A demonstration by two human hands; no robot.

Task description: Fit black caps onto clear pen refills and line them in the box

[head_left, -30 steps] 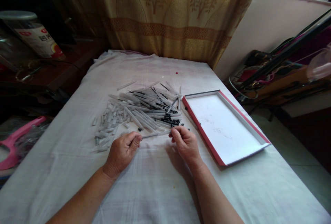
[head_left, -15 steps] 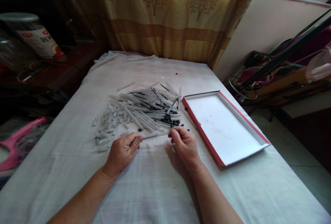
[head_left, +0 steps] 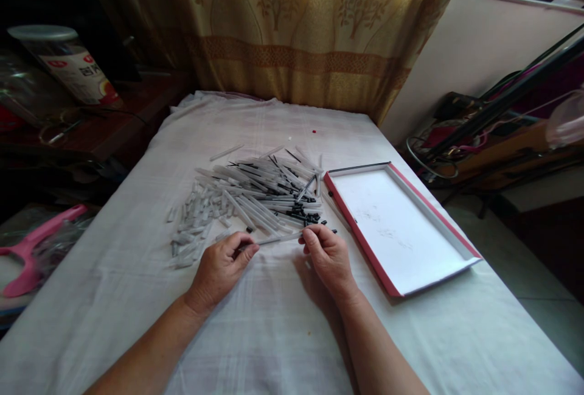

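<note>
Two hands share one slim tube at the middle of the tabletop

At the far left, a jar (head_left: 75, 69) with a pale lid stands on a dark brown side table (head_left: 166, 87), and lower down a pink plastic piece (head_left: 30, 255) lies beyond the tabletop's left edge. Inside that edge, on the white cloth (head_left: 118, 285), short translucent pieces (head_left: 194, 218) are heaped together. The left hand (head_left: 225, 267) sits just on the near side of them, thumb and fingers closed in a light pinch on one end of a slim translucent tube (head_left: 279, 238). From where I stand, the tube runs nearly level across the middle of the tabletop, between the hands. Behind it spreads a tangle of longer clear tubes (head_left: 260, 209), with black bits (head_left: 308, 217) gathered toward its right side. A small white bit (head_left: 289, 138) and a red bit (head_left: 314, 131) lie nearer the far edge, before a gold curtain (head_left: 296, 11). The right hand (head_left: 329, 258) pinches the tube's other end, thumb pressed against bent fingers. Beside it, toward the right edge, rests a shallow red-sided tray (head_left: 365, 243) with a white, faintly scuffed floor.
</note>
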